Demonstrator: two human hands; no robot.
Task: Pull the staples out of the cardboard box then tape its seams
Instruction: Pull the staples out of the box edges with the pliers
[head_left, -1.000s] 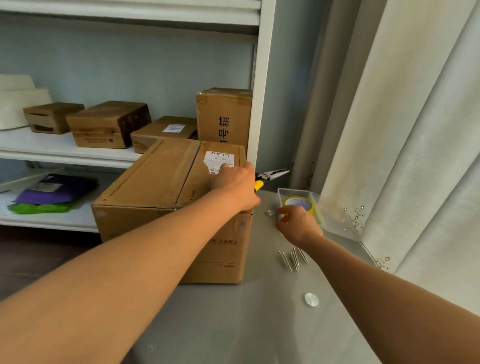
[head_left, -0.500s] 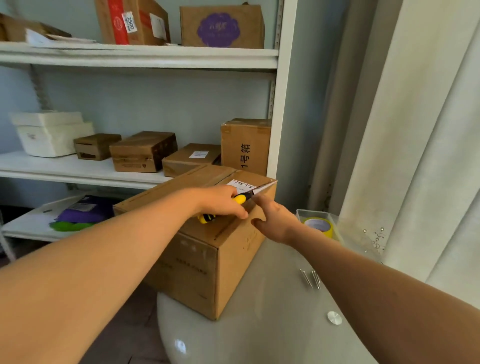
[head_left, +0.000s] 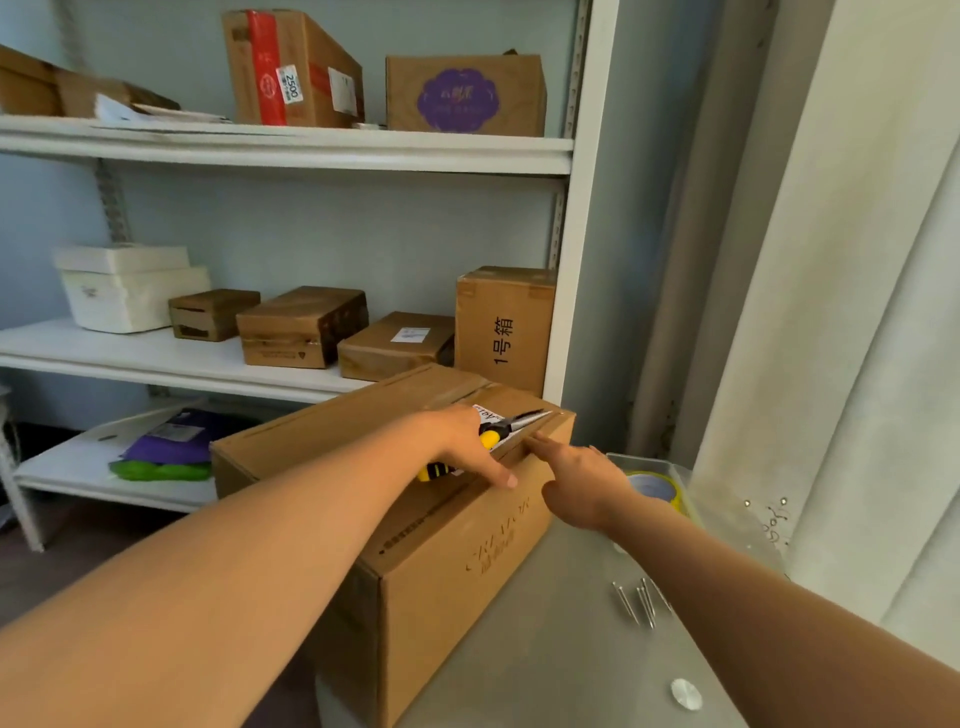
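- Cardboard box (head_left: 436, 551) sits on the near-left part of the pale surface (head_left: 545, 649), one corner toward the camera, just in front of the white shelf unit (head_left: 311, 150).
- Left hand (head_left: 462, 441) rests on the box top, its grip curled round yellow-and-black pliers (head_left: 488, 439) whose metal tips point at the far right top edge.
- Right hand (head_left: 582, 480) holds nothing; its forefinger is stretched out and touches that top edge just below the plier tips.
- Pulled nails (head_left: 641, 603) lie loose on the surface, right of the box.
- Yellow tape roll (head_left: 657, 486) sits in a clear tray (head_left: 675, 467) behind the right hand, near the curtain (head_left: 831, 312).
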